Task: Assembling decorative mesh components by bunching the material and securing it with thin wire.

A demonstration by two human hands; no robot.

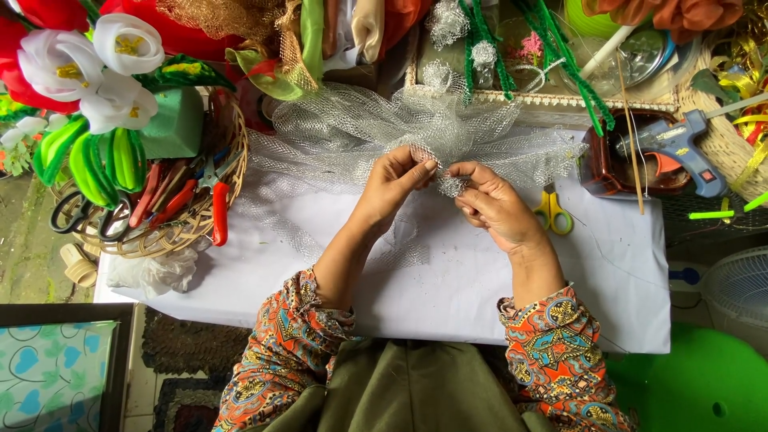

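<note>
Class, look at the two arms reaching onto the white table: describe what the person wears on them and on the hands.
Both arms wear long sleeves of patterned cloth, mainly orange with teal, yellow and dark ornamental motifs. The left sleeve and right sleeve are pushed up, leaving the forearms bare. The left hand and right hand are bare: no gloves; no rings or watch visible.

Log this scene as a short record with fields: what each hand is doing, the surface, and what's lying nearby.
left hand: left hand pinches silver mesh
right hand: right hand pinches the gathered mesh at its middle
surface: white sheet
left side: wicker basket of pliers and scissors
right side: yellow-handled scissors, blue glue gun
far edge: green pipe cleaners
</note>
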